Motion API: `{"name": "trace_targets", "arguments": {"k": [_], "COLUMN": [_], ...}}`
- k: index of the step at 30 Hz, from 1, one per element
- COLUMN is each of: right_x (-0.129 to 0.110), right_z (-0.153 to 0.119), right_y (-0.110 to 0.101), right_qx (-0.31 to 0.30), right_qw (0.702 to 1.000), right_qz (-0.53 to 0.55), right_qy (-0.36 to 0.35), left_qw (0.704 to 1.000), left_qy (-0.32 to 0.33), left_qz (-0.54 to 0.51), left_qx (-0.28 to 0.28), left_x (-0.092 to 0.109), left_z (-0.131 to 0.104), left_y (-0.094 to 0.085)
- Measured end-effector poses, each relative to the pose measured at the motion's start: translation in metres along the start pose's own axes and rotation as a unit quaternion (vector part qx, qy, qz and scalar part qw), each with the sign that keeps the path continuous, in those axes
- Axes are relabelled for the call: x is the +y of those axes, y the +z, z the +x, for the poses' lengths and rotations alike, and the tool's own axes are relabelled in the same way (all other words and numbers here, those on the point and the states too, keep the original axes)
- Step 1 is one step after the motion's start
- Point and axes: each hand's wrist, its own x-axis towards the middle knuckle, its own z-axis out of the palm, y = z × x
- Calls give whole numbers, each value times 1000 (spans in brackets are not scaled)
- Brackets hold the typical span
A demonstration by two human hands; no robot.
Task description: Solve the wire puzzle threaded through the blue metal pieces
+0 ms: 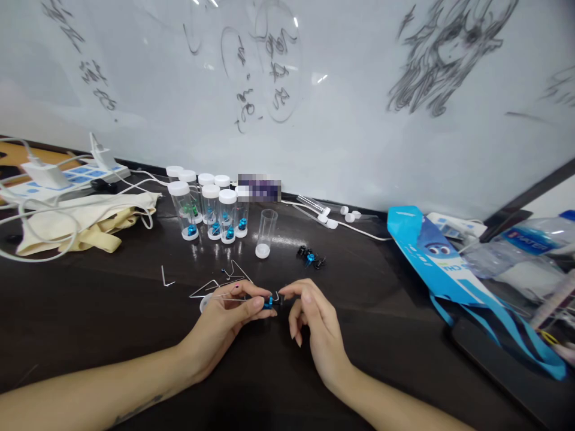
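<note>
Between the thumb and fingers of my left hand [236,308] is a small blue part [269,302] with a black piece at its right end. A thin metal rod [231,299] runs along these fingers, and a small bent metal tip [277,296] shows beside the part. My right hand [317,329] is just to the right, fingers apart and loosely bent, its index fingertip close to the bent tip; whether they touch is unclear. Partly behind my left hand lies a round white piece [204,303]. Thin bent wires [231,275] lie beyond that hand.
Several capped clear tubes [227,218] with blue parts inside stand at the back. An uncapped tube [266,234] stands nearer, left of a pile of black and blue parts [311,257]. An L-shaped key [166,277] lies left; a blue bag [422,257] lies right.
</note>
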Motion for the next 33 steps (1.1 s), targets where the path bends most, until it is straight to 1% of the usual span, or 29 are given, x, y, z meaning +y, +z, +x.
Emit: {"name": "trace_targets", "arguments": {"k": [11,16,20,24,28,33], "right_x": [-1,-2,-2,-1,-1,-1], "right_z": [1,1,0,0,0,0], "right_y": [2,1,1,2,1,1], "right_qx": [1,12,2,6,-2,-2], "right_qw": [1000,1000,1000,1000,1000,1000], "right_qz": [2,13,2,5,0,3], "right_qy": [1,4,3,7,4,7], "left_qw": [1000,1000,1000,1000,1000,1000], "left_qy": [2,5,0,0,-2,2], "left_qz": [2,3,4,2,2,4], "left_qx": [-6,-6,-7,-7,-17,-14], "left_x": [1,0,0,0,0,0], "left_z": [-1,-1,0,0,0,1], "left_y": [1,0,0,0,0,0]}}
